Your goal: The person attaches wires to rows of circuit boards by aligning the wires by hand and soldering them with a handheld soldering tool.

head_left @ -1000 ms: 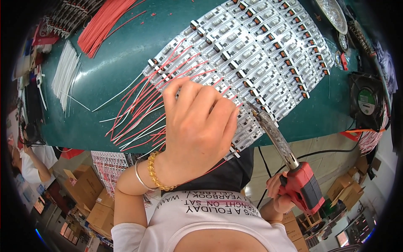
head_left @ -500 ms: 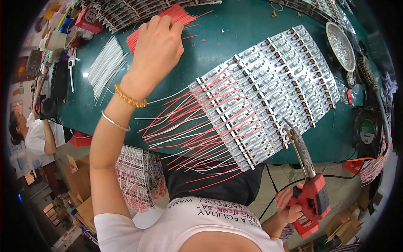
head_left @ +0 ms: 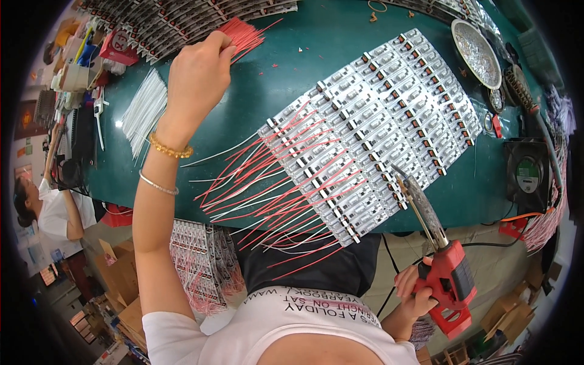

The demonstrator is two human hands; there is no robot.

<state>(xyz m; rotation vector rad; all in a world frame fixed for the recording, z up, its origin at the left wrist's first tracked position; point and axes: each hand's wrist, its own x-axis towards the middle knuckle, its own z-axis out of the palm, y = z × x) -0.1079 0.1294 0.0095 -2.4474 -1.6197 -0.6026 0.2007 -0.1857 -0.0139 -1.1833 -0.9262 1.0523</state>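
My left hand (head_left: pixel 198 82) is closed at the near left end of a bundle of thin red wires (head_left: pixel 243 35); its curled fingertips hide whatever is between them. My right hand (head_left: pixel 415 289) is wrapped round the handle of a red soldering gun (head_left: pixel 449 283). The gun's metal barrel slants up and left, its tip over a panel of small white circuit boards (head_left: pixel 389 109) lying on the green table. Red and white wires (head_left: pixel 261 201) fan out from the panel's left part, hanging past the table edge toward my lap.
White wires (head_left: pixel 145 112) lie in a pile at the left. More circuit-board panels (head_left: pixel 182 21) stand along the back. An oval metal dish (head_left: pixel 476 55) and a black fan (head_left: pixel 528 170) are on the right. Another person (head_left: pixel 58 207) sits at the far left.
My left hand has shifted left and slightly down against the red bundle, uncovering more of its right part. The soldering gun stays over the panel. The whole view has shifted a little.
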